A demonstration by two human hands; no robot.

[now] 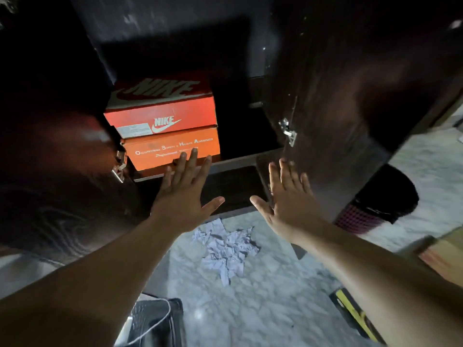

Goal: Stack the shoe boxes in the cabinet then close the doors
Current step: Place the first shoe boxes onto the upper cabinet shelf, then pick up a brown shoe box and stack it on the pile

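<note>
Two shoe boxes are stacked on the left of the dark cabinet's shelf (240, 160). A red Nike box (162, 113) lies on top of an orange box (172, 149) with white lettering. My left hand (185, 194) is flat with fingers spread, its fingertips at the orange box's front lower edge. My right hand (290, 199) is also flat and spread, its palm by the edge of the dark wooden right door (350, 108), which stands partly open. The left door (57, 166) also hangs open, a metal latch (120, 166) on its edge.
A crumpled white paper (225, 246) lies on the marble floor below the cabinet. A dark bin (383, 199) stands behind the right door. A black bag (155, 321) with a white cord sits near my feet. A yellow-and-black object (353, 314) and a cardboard box (443, 259) lie at right.
</note>
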